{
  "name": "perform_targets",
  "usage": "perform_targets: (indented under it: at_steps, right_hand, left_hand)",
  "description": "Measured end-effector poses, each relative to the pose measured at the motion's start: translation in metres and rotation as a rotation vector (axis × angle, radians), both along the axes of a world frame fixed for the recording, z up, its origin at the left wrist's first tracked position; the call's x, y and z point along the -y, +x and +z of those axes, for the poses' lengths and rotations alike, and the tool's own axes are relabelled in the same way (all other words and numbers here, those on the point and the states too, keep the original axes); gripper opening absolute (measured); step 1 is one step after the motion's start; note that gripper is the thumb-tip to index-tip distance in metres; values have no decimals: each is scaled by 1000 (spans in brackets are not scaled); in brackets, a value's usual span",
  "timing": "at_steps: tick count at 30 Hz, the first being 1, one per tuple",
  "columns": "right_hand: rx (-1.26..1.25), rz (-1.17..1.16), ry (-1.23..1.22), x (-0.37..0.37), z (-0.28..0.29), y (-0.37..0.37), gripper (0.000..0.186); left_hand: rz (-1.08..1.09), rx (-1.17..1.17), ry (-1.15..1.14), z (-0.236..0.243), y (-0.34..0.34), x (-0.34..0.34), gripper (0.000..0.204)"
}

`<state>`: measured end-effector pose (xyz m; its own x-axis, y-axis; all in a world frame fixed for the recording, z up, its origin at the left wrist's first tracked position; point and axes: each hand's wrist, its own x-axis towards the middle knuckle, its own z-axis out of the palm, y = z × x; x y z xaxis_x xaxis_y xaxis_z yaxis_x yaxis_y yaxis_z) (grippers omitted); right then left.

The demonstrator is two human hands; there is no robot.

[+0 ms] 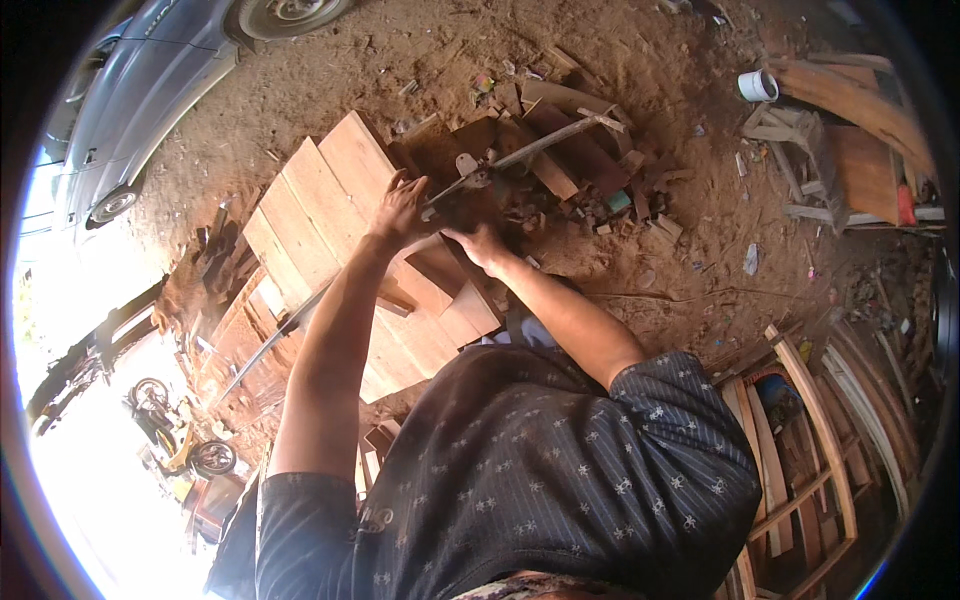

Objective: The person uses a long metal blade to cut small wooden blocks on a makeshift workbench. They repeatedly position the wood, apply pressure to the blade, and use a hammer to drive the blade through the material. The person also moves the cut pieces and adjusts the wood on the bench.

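A long metal bar, which looks like a bar clamp (540, 143), runs slantwise across a panel of several wooden planks (335, 190). My left hand (400, 210) is at the panel's right edge, its fingers bent and closed over the bar near a small metal plate (465, 163). Just right of it and nearer to me, my right hand (482, 248) points its thumb toward the left hand. The right fingers are curled down in dark shadow, and what they hold is hidden. A short wooden block (395, 303) lies on the planks.
Wood offcuts (575, 150) are heaped beyond my hands on the dirt ground (690, 260). A car (160, 90) stands at the far left, a motorcycle (180, 430) at the lower left. A wooden frame (815, 400) is at my right; a white cup-like container (757, 86) sits far right.
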<state>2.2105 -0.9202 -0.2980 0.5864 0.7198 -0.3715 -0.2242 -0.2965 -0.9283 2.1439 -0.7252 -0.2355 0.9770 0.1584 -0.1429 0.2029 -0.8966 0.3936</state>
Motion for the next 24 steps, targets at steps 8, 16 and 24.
perform_targets:
  at_steps: [8, 16, 24]
  right_hand:
    - [244, -184, -119, 70, -10, 143, 49]
    - [1003, 425, 57, 89, 90, 321, 46]
    - [622, 550, -427, 53, 116, 331, 50]
  left_hand:
    - [14, 7, -2, -8, -3, 0, 85]
    - [53, -45, -76, 10, -1, 4, 83]
    - [37, -99, 1, 17, -5, 5, 86]
